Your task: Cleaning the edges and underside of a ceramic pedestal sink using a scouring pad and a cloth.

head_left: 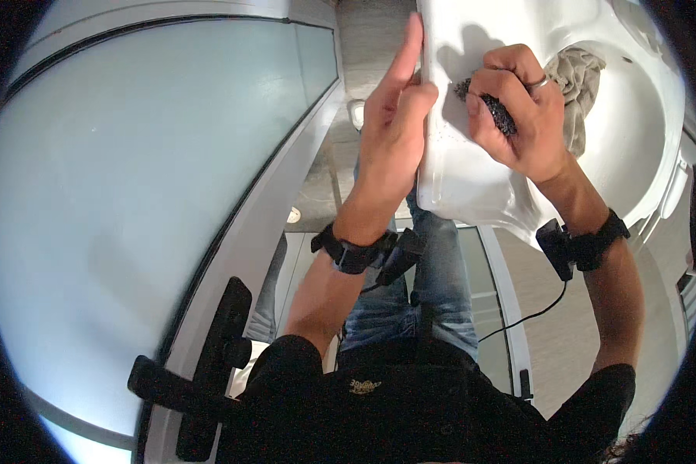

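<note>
My right hand (522,112) is closed round a dark, wiry scouring pad (499,116) over the left ledge of a white washbasin (472,182). Part of the pad shows between the thumb and fingers, and a ring sits on one finger. My left hand (394,124) is beside the basin's left edge, one finger stretched out and the thumb turned toward the rim. Its other fingers are mostly hidden, and I see nothing held in it. A crumpled grey-brown cloth (584,85) lies in the bowl, just right of my right hand.
On the left stands a frosted glass door (131,170) with a black handle (216,371). Black straps with small devices (363,251) circle both wrists, and a thin cable (533,315) runs from the right one. Tiled floor shows beneath the basin.
</note>
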Tool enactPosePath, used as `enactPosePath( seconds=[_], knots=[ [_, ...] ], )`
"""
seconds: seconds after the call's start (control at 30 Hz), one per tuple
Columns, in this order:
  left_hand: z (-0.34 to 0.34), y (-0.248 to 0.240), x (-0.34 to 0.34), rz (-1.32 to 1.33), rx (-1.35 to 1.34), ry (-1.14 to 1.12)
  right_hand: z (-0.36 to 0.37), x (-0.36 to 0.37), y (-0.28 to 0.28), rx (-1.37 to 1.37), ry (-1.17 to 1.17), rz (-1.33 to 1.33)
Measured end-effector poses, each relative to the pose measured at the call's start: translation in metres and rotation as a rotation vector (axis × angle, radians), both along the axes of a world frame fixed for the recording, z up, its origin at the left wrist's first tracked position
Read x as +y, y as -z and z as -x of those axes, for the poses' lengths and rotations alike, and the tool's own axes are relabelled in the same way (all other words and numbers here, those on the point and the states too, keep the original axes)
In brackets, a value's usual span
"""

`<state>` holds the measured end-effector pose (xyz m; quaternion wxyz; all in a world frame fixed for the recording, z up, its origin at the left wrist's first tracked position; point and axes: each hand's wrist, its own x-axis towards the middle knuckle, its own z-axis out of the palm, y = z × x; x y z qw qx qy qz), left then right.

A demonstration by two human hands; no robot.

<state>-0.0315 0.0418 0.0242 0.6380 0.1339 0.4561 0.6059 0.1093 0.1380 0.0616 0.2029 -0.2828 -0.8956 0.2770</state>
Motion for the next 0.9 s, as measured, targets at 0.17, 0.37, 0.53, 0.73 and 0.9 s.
enactPosePath(
  seconds=[0.17,0.37,0.53,0.73,0.9],
  knots=[
    [-0.006,0.006,-0.002,-0.001,-0.051,-0.077,-0.001,-0.001,0.003,-0.008,0.018,0.015],
    [-0.004,-0.009,0.01,0.066,-0.098,-0.159,0.001,-0.001,0.002,0.025,-0.003,-0.004],
    [-0.001,0.003,-0.001,0.036,-0.011,-0.05,0.0,-0.002,0.003,0.015,0.002,0.015],
    [-0.001,-0.01,0.006,0.048,-0.066,-0.104,0.002,0.0,0.001,0.03,-0.014,-0.009],
    [-0.007,-0.008,0.003,0.031,-0.053,-0.142,0.002,-0.002,0.002,0.022,0.0,-0.003]
  ],
)
